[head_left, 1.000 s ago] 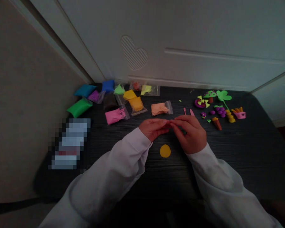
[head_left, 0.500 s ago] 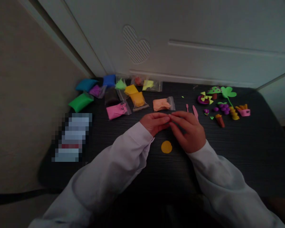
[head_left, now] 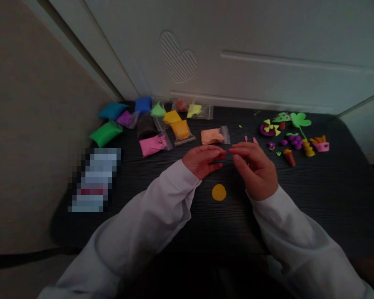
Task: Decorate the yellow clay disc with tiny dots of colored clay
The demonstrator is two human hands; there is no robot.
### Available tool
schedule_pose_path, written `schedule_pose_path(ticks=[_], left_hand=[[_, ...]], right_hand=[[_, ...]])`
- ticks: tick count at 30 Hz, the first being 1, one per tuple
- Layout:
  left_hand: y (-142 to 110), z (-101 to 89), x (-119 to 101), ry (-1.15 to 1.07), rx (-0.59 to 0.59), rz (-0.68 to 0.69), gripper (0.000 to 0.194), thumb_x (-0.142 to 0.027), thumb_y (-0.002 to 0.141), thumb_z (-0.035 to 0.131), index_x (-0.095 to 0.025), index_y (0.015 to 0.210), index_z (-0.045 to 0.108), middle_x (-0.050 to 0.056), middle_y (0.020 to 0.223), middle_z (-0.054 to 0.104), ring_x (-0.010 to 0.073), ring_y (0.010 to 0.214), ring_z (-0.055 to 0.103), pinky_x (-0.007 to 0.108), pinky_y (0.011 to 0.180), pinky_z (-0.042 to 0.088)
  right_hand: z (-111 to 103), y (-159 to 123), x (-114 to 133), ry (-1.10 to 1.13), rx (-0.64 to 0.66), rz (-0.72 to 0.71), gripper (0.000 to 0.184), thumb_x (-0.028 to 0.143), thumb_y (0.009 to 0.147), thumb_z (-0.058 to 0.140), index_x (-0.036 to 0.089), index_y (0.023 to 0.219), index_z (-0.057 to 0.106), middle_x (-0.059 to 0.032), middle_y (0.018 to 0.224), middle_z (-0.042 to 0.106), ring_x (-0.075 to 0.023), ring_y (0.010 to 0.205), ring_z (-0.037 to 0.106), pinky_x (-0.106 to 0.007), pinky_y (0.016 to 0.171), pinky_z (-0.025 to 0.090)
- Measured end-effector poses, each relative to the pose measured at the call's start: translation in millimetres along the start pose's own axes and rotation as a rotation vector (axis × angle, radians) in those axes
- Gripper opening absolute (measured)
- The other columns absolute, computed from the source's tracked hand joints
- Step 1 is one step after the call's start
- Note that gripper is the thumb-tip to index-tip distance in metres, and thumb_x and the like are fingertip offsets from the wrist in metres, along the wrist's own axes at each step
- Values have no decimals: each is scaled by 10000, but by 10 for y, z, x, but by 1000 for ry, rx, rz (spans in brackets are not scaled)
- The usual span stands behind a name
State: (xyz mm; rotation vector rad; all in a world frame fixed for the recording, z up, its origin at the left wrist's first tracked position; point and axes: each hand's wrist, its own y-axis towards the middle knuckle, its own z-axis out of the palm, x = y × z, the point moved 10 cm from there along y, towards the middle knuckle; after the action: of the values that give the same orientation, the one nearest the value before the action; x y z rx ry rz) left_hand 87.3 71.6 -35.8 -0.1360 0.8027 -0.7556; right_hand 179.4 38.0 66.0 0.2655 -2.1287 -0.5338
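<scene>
Over the middle of the table, my left hand [head_left: 204,161] is closed in a pinch, its thumb lying along the forefinger. Whatever sits between those fingertips is too small and dark to make out. A narrow gap separates it from my right hand [head_left: 256,169], whose thumb and fingers are apart and bent, with nothing visible in them. Below and between both hands lies a flat yellow clay disc [head_left: 219,192]. Beyond the right fingers, a pink plastic knife [head_left: 255,140] and a smaller pink tool [head_left: 246,138] are partly covered.
Bags of coloured clay, among them a peach bag [head_left: 212,136] and a pink bag [head_left: 152,145], cover the back left. A blurred-out phone [head_left: 96,180] lies at left. Small clay models, including a fries box [head_left: 321,146] and a cone [head_left: 289,158], stand at right. A white panel [head_left: 268,79] rises behind.
My hands' fingertips, touching before, have parted. The right hand has drawn slightly right and opened its fingers. The view has tilted a little, while the yellow disc stays on the table.
</scene>
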Motion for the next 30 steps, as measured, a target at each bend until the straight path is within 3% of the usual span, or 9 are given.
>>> schedule_pose_path(ticks=[30], left_hand=[[-7,46,58,34,36,-29,73,-142,617,598,-143,689,592,0,682,617,99,677,576,277,684,405]], right_hand=[[5,-16,177,-156,8,-125,200,172,727,518,233,906,585,-36,937,583,-161,920,539,-396,916,372]])
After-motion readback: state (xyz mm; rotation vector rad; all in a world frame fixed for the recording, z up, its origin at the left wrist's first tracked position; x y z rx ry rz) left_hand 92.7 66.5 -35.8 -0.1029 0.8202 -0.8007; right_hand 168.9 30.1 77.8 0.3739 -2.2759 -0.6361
